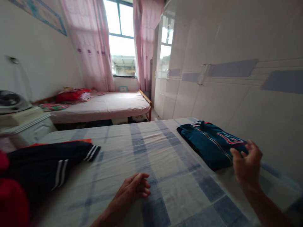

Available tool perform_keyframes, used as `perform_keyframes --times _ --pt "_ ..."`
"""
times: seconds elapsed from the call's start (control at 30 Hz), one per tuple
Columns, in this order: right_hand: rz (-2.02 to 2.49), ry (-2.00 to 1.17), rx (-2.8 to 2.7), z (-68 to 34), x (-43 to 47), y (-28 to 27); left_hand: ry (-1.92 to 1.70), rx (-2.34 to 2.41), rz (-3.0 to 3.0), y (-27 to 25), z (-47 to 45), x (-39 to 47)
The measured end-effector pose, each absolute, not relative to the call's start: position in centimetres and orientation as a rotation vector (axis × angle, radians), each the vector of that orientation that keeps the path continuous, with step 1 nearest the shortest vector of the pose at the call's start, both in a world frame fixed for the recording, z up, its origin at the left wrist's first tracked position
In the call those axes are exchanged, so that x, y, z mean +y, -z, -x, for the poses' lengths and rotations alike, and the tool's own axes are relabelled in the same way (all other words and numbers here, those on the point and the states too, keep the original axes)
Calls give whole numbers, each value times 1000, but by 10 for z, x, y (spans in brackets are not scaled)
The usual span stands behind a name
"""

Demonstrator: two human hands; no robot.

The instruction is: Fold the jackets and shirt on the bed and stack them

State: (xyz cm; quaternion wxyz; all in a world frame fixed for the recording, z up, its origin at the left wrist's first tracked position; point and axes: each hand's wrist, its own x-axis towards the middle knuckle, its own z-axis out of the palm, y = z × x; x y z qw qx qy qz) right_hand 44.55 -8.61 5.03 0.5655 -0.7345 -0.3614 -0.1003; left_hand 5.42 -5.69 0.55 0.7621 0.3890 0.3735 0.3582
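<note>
A folded dark teal zip jacket [208, 143] with a red-and-white letter on its chest lies on top of other folded clothing at the right side of the bed. My right hand [248, 162] is over the near right corner of this jacket, thumb and fingers apart; whether it touches the cloth I cannot tell. Low in the middle, my left hand [134, 187] hovers above the checked bedsheet [151, 145], its fingers loosely curled and holding nothing. To its left lies a navy garment [49, 160] with white-striped cuffs, spread loosely.
Bright red cloth [11, 201] and an orange piece [82, 140] lie by the navy garment. White wardrobe doors [227, 41] run along the right. Behind stand a second bed [115, 102] with a pink sheet and, at left, a cabinet [30, 127] bearing a fan [13, 101].
</note>
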Motion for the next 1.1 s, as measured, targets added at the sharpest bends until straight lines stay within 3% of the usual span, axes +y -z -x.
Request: perform_keyframes --times 0.17,0.33,0.53,0.67,0.83,0.97,1.1 --pt "1553 -531 -1034 -354 -52 -50 -777 750 -904 -6 -56 -56" --pt "1560 -868 -1198 -273 -27 -22 -805 853 -970 -12 -51 -55" --pt "1703 -682 -1410 -262 -15 17 -1157 1173 -1435 -55 15 -72" --pt "1694 -572 -1526 -266 -16 21 -1520 1944 -1902 -83 107 -84" --pt "1734 -555 -1564 -262 -18 13 -1167 3047 -1777 -101 206 -98" --pt "1719 -516 -1598 -260 -19 10 -960 3101 -1439 -109 245 -95" --pt "1676 -512 -1612 -258 -20 11 -1087 2919 -1398 -116 263 -79"
